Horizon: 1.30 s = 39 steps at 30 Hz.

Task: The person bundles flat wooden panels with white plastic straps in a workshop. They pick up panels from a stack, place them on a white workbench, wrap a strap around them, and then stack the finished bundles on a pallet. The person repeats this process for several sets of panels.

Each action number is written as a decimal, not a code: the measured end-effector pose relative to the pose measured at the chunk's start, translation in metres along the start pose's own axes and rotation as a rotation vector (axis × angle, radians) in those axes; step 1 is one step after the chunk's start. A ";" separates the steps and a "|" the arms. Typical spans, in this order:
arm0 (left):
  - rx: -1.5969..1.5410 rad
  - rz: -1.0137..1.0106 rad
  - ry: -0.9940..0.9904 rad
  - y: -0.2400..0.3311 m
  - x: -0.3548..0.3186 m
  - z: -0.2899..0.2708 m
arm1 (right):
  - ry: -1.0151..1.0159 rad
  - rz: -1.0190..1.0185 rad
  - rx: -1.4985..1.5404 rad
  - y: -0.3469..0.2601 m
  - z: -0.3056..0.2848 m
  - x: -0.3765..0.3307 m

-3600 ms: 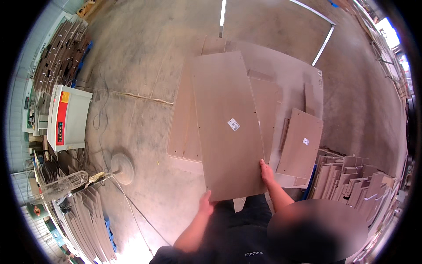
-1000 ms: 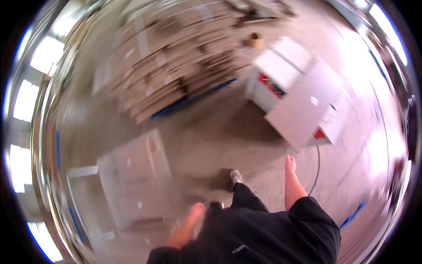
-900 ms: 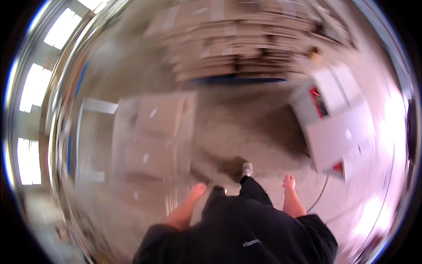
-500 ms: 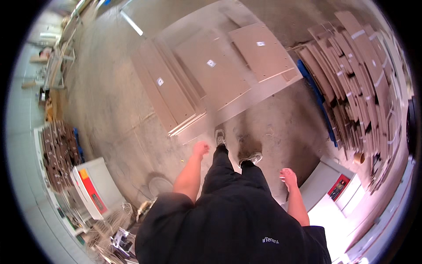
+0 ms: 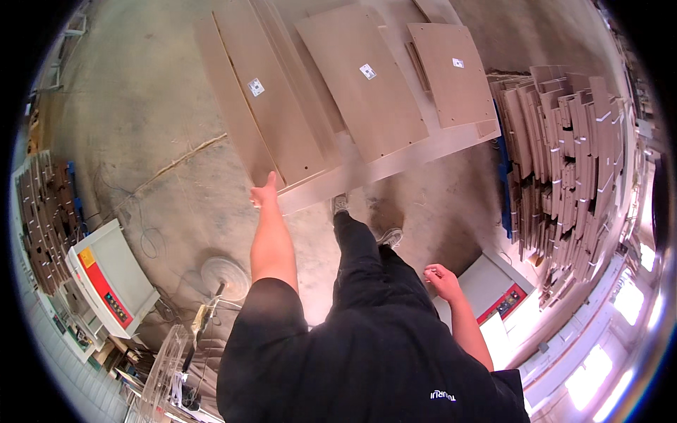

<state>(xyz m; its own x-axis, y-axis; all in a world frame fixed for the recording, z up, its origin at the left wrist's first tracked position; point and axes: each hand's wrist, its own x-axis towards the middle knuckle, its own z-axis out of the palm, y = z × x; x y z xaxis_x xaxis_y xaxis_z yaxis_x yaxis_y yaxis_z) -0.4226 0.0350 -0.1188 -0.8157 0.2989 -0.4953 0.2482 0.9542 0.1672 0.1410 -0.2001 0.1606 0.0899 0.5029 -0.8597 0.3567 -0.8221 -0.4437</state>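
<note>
My left hand point(image 5: 265, 192) is at the near corner of the leftmost brown board stack point(image 5: 248, 116), thumb spread from the fingers and over the board's edge. Whether its fingers touch the underside cannot be made out. My right hand point(image 5: 442, 280) hangs by my right side, loosely curled with fingers partly apart and nothing visible in it. Beside the left stack lie a middle brown board point(image 5: 363, 92) and a smaller right board point(image 5: 451, 84), each with a white label. All rest on a pale, low table or base sheet point(image 5: 402, 158).
Tall stacks of brown panels point(image 5: 564, 162) stand at the right, and more panels point(image 5: 49, 218) at the far left. Grey-white machines with red panels flank me, one left point(image 5: 116, 282) and one right point(image 5: 486, 289). A round disc base point(image 5: 226, 278) and cables lie on the floor to my left.
I have stepped closer to the boards, and the view has turned. My left hand has reached forward and left to the left stack's corner. My right hand stays by my side.
</note>
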 end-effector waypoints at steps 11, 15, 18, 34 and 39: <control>-0.404 0.066 -0.377 -0.017 0.055 -0.041 | 0.015 0.126 -0.027 -0.011 -0.002 0.012; -0.392 -0.011 -0.358 -0.015 0.070 -0.034 | -0.010 0.055 0.001 -0.032 -0.005 0.024; -0.317 0.001 -0.429 -0.014 0.035 -0.046 | -0.030 0.038 -0.071 -0.042 0.003 0.033; -0.523 -0.020 -0.846 -0.108 -0.257 -0.145 | -0.341 -0.050 0.078 -0.216 0.102 0.137; -0.801 -0.119 -1.024 -0.105 -0.278 -0.156 | -0.197 -0.213 -0.223 -0.224 0.106 0.100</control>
<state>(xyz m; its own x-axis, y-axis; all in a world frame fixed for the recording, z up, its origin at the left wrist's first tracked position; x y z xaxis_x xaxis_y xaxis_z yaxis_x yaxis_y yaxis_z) -0.3040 -0.1506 0.1345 0.0425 0.4270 -0.9032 -0.4653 0.8085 0.3603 -0.0281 0.0056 0.1474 -0.1815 0.5781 -0.7955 0.5437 -0.6151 -0.5710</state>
